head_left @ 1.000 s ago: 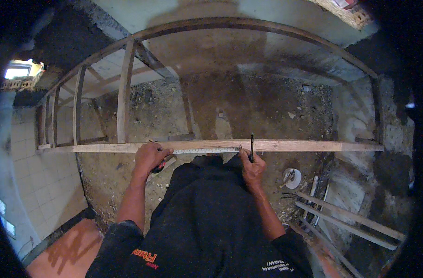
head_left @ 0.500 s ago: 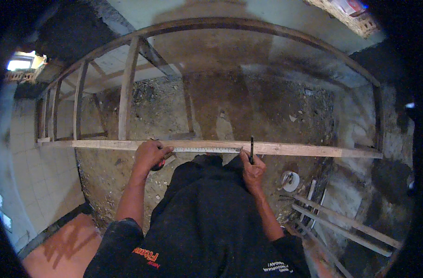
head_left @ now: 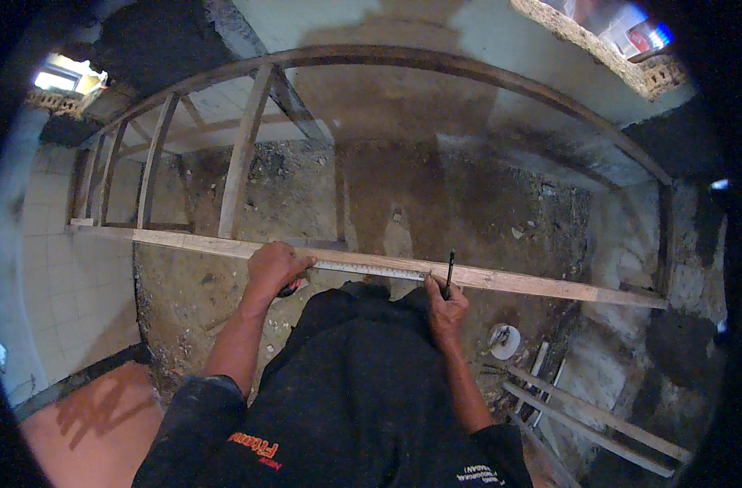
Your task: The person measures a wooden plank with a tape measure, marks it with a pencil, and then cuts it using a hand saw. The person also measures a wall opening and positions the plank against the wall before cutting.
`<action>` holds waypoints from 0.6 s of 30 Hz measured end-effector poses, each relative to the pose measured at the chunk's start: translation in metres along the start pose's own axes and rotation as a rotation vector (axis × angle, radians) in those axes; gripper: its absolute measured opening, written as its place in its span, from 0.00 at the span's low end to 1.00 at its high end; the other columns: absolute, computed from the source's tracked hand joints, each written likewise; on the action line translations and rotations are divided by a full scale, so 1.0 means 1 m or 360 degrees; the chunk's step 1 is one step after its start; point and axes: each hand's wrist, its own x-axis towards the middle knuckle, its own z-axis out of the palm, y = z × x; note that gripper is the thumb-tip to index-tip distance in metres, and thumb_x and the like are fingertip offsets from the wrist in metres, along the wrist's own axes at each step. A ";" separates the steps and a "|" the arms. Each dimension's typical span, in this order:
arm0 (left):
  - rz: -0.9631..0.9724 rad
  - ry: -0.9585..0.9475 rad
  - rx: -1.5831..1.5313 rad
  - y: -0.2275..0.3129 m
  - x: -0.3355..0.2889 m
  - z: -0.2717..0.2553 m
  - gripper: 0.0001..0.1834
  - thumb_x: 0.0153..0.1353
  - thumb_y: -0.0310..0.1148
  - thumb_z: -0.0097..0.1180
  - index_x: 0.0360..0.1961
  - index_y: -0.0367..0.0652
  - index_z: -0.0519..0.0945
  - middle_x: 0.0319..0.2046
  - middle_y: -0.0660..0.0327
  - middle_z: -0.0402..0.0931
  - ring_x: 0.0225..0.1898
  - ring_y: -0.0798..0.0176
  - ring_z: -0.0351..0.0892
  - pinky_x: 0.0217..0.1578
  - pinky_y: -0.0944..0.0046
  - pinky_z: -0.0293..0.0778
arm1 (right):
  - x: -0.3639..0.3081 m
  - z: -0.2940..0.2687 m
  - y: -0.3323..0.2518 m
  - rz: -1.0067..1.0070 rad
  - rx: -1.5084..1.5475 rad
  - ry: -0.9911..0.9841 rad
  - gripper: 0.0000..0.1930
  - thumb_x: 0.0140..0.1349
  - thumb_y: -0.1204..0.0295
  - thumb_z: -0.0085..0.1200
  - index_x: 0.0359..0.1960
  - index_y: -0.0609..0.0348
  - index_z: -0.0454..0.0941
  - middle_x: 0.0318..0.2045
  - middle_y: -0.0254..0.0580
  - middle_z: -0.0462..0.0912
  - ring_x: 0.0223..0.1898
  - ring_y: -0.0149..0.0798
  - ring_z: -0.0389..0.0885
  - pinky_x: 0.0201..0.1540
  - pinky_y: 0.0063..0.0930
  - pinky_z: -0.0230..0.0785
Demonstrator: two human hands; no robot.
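Currently:
Tape measure (head_left: 371, 266): flat along the wooden plank (head_left: 542, 284), long axis left-right.
Left hand (head_left: 277, 267): closed over tape and plank edge.
Right hand (head_left: 445, 307): pinching an upright pencil (head_left: 449, 272), tip at the tape's end.
Surface: dirt floor (head_left: 436, 203), wooden frame (head_left: 241, 154) beyond; tiled wall (head_left: 54, 276) left.

Single head-worn fisheye view, looking steeply down from close above a wooden rail (head_left: 224, 242) and dirt floor (head_left: 436, 203), edges curving outward
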 end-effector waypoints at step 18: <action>-0.0005 0.0085 0.0001 -0.001 -0.008 0.003 0.30 0.48 0.60 0.67 0.21 0.38 0.85 0.22 0.48 0.82 0.30 0.44 0.85 0.34 0.48 0.79 | 0.073 -0.010 -0.060 -0.0572 -0.0274 -0.0866 0.09 0.68 0.70 0.59 0.41 0.66 0.82 0.34 0.39 0.86 0.38 0.31 0.83 0.42 0.28 0.76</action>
